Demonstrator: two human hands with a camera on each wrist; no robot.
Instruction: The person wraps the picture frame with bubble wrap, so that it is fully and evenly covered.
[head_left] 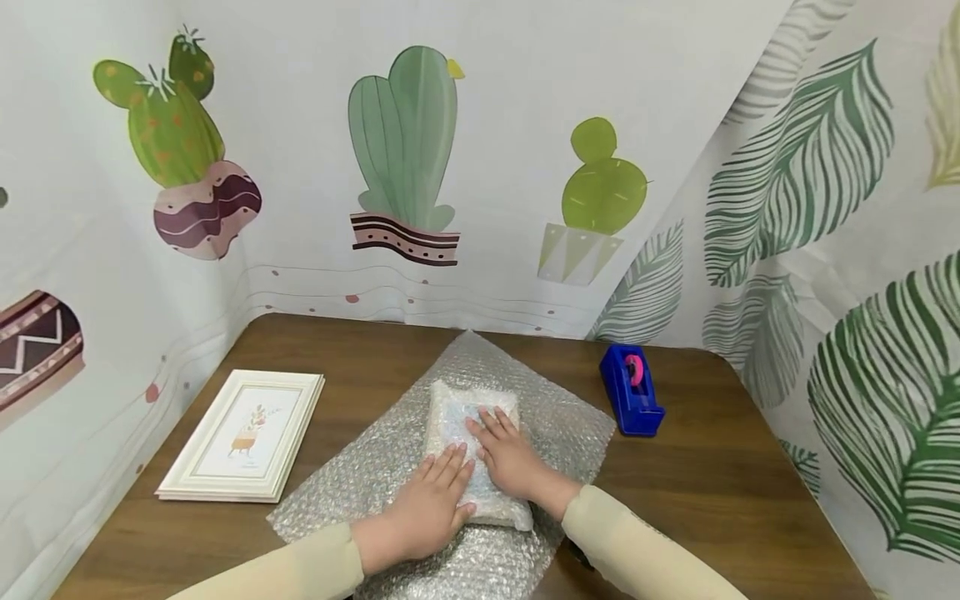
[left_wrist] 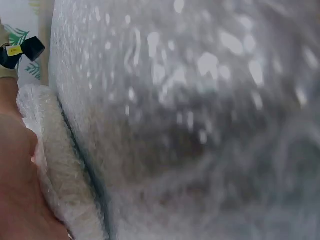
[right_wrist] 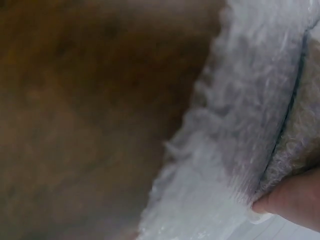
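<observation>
A flat rectangular package (head_left: 454, 412), wrapped in bubble wrap with pale blue showing through, lies on a larger bubble wrap sheet (head_left: 352, 479). My left hand (head_left: 422, 508) rests palm down on its lower left part, fingers stretched forward. Higher up, on its right side, my right hand (head_left: 512, 457) presses with spread, straight fingers. In the left wrist view, the package's thick side edge (left_wrist: 67, 165) runs next to the left hand (left_wrist: 20, 180). The right wrist view has the right thumb (right_wrist: 292, 202) at the package's edge, beside the crinkled sheet (right_wrist: 215, 130).
A white picture frame (head_left: 303, 396) with a plant print lies at the left of the wooden table (head_left: 720, 492), seemingly stacked on another. A blue tape dispenser (head_left: 637, 417) with a pink core stands at the back right. Patterned cloth (head_left: 510, 100) hangs behind.
</observation>
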